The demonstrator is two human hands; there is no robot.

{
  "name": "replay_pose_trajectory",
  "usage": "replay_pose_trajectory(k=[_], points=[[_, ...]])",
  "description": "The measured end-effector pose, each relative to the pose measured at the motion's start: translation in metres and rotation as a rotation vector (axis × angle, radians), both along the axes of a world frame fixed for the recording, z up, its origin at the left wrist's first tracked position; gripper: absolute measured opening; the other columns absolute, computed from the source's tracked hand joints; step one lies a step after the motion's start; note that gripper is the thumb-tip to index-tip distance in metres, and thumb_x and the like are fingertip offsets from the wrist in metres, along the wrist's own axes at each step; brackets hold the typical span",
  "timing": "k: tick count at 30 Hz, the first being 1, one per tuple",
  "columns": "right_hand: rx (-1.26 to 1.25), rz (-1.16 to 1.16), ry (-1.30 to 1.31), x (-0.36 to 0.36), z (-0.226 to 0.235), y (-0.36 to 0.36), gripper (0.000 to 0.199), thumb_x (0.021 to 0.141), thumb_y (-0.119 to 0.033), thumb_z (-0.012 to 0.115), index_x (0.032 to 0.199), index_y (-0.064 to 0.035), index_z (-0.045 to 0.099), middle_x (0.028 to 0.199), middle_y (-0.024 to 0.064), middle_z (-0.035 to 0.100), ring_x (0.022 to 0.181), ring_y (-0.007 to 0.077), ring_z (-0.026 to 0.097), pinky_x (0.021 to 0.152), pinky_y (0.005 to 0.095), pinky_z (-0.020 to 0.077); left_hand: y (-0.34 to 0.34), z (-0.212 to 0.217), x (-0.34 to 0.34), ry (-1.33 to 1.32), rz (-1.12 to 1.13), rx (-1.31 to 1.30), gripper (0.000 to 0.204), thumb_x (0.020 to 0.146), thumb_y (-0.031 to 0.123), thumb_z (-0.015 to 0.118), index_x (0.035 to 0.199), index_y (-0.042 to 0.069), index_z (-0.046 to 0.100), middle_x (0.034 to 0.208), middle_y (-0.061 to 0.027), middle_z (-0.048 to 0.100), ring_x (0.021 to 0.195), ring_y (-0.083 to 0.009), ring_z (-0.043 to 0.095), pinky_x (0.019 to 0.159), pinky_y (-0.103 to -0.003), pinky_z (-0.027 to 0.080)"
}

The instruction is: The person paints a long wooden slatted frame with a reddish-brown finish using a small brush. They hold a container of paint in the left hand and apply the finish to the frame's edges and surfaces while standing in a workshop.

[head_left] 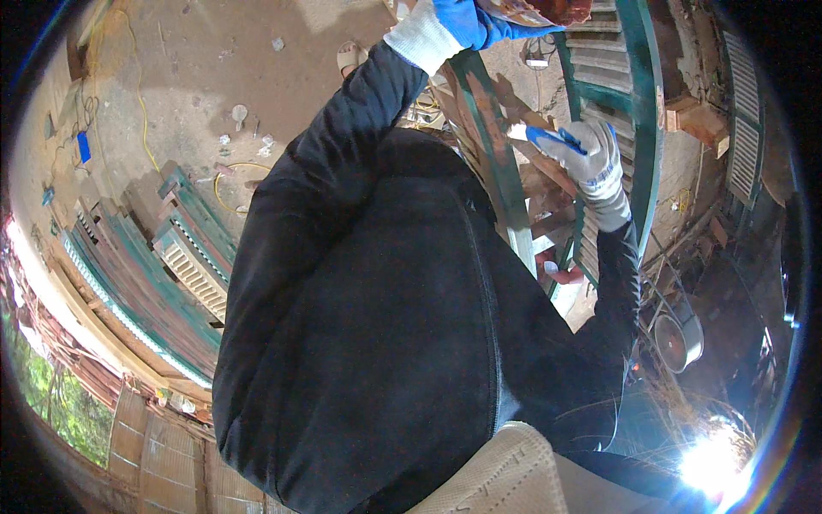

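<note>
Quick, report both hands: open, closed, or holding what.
Left hand: appears to hold a reddish-brown object, cut off by the picture's top edge.
Right hand: fingers curled; whether it grips anything cannot be told.

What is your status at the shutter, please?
Left hand at reddish-brown object, grip unclear. Right hand near green louvered shutter, grip unclear. Green wooden bar left of right hand.

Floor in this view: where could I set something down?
The floor is mostly bare between the yellow cord and the dark left sleeve, above the small pale scraps in the picture. Crowded: around the right hand, beside the green shutter, and at the stacked shutters.
</note>
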State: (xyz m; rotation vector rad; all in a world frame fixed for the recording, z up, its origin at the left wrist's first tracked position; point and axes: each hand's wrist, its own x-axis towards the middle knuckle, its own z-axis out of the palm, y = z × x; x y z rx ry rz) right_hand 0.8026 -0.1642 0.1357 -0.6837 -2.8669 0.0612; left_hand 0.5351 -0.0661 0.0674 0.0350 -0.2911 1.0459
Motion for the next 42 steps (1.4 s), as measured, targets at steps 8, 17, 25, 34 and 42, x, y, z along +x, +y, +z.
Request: replay_pose_trajectory(k=[8,17,25,34,42], points=[[0.141,0.065,0.022,-0.003,-0.024,0.008,0.050,0.075,-0.021,0.084,0.118,-0.0417,0.070,0.102,-0.0005,0.053,0.078,0.0204,0.061,0.067,0.0376,0.0491,0.001,0.000,0.000,-0.034,-0.046,-0.038,0.064,0.099,0.053,0.060,0.148,0.012,0.051,0.148,-0.0174,0.055,0.136,-0.0391,0.053,0.113,-0.061,0.044],[0.142,0.075,0.017,-0.023,-0.006,0.008,0.050,0.076,-0.020,0.083,0.121,-0.0397,0.071,0.104,0.0006,0.055,0.076,0.0196,0.061,0.065,0.0368,0.0497,0.002,-0.004,-0.003,-0.040,-0.063,0.013,0.062,0.100,0.053,0.058,0.148,0.014,0.052,0.149,-0.0156,0.054,0.137,-0.0385,0.053,0.112,-0.062,0.045],[0.109,0.091,0.047,-0.015,-0.010,0.019,0.052,0.072,-0.022,0.088,0.117,-0.0355,0.068,0.108,0.0014,0.055,0.083,0.0226,0.062,0.070,0.0389,0.0514,0.000,0.003,-0.001,-0.022,-0.029,-0.027,0.060,0.100,0.051,0.059,0.147,0.013,0.053,0.147,-0.0155,0.057,0.136,-0.0367,0.054,0.113,-0.060,0.045],[0.106,0.150,-0.023,-0.004,0.001,0.020,0.060,0.072,-0.021,0.088,0.125,-0.0417,0.069,0.108,-0.0020,0.052,0.085,0.0214,0.060,0.070,0.0367,0.0498,0.000,0.004,-0.001,0.021,0.012,-0.048,0.060,0.100,0.050,0.059,0.147,0.013,0.053,0.148,-0.0153,0.056,0.137,-0.0363,0.053,0.114,-0.059,0.043],[0.166,0.133,-0.043,-0.019,0.008,0.016,0.059,0.073,-0.024,0.087,0.127,-0.0392,0.069,0.102,-0.0006,0.053,0.084,0.0199,0.059,0.071,0.0353,0.0503,0.001,0.006,0.000,-0.049,-0.053,-0.035,0.060,0.101,0.049,0.059,0.148,0.013,0.052,0.149,-0.0153,0.055,0.138,-0.0366,0.053,0.114,-0.060,0.043]])
